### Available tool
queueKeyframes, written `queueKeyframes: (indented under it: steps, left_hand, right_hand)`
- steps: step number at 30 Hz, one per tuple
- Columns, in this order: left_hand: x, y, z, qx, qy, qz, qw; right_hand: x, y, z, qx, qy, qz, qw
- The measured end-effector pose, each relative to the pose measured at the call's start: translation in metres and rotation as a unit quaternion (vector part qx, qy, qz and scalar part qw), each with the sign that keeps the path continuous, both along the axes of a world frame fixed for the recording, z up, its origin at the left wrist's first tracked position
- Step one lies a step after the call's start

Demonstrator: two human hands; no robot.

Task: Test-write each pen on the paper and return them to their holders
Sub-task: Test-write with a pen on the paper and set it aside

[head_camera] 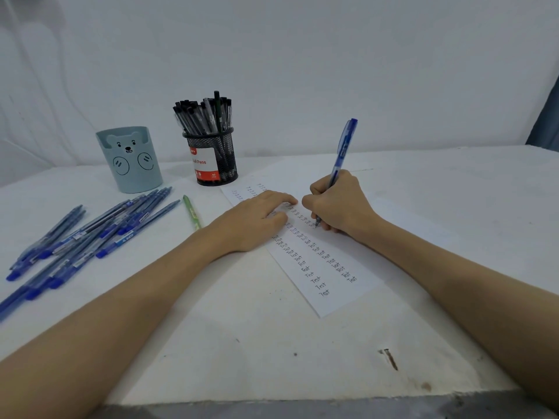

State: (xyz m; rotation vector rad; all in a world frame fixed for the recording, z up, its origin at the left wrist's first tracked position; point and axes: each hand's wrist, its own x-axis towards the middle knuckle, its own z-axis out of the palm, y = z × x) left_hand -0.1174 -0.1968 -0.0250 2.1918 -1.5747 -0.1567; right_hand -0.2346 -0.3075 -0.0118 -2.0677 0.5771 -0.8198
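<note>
Two bare hands worked over a sheet of paper (329, 285) that lay slantwise across the middle of the white desk (242, 343). The right hand (338, 204), right of centre in the frame, had its fingers curled tight round a blue pen (343, 149), its grip closed on the lower barrel while the capped end stuck up toward the upper right. The pen's tip touched the paper just below the knuckles, at the head of a column of small handwritten "Test" words. The left hand (257, 219), just beside it at the centre, lay flat on the paper with its fingers straight and spread, holding nothing, only pressing the sheet down. Two long columns of the same word ran down the paper toward the lower right, and fainter marks sat at its far end.

At the left edge of the frame a loose heap of blue pens (90, 237) lay on the desk, well apart from the paper. A single green pen (191, 211) lay between that heap and the left hand. In the upper left stood a pale blue holder (130, 160) with a bear face, and just to its right a black mesh holder (213, 160), packed with black pens (204, 114) and bearing a red and white label.
</note>
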Motion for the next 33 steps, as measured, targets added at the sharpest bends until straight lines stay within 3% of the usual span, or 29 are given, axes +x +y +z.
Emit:
queueKeyframes:
  steps: [16, 28, 30, 33]
  left_hand:
    - [0.0014, 0.0008, -0.0011, -0.013, 0.005, -0.004, 1.000]
    - [0.0020, 0.0009, -0.0023, -0.019, 0.002, 0.006, 1.000]
    - [0.0029, 0.0018, -0.0027, -0.020, 0.006, 0.019, 1.000]
    - [0.0034, 0.0030, -0.0040, -0.016, -0.003, 0.041, 0.999]
  right_hand:
    - [-0.0014, -0.0024, 0.0023, 0.039, 0.010, -0.018, 0.999]
    - [-0.0002, -0.0008, 0.0016, 0.008, 0.011, -0.029, 0.999]
    - [-0.0005, -0.0021, 0.0022, 0.033, 0.000, -0.036, 0.999]
    - [-0.0047, -0.0059, 0.0073, 0.148, -0.026, -0.043, 0.988]
